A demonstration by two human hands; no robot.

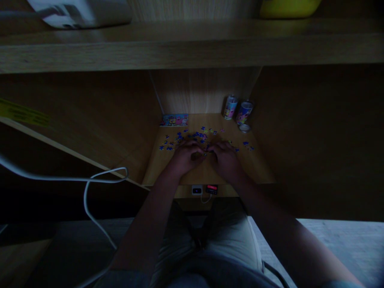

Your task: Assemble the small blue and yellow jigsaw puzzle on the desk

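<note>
Small blue jigsaw pieces point(192, 138) lie scattered over a small wooden table point(258, 168) set in a dim alcove. My left hand point(186, 156) and my right hand point(225, 157) rest side by side on the table's middle, knuckles up, fingers curled down among the pieces. Fingertips of both hands meet over a piece or two between them; what they pinch is too dark to make out. A colourful picture card point(175, 120) lies at the table's far left edge.
Two printed cans point(230, 107) point(244, 112) stand at the far right corner with a round lid point(245, 128) beside them. A white cable point(90, 188) loops at the left. Two small devices point(204, 189) sit at the near edge. A wooden shelf point(192, 48) hangs overhead.
</note>
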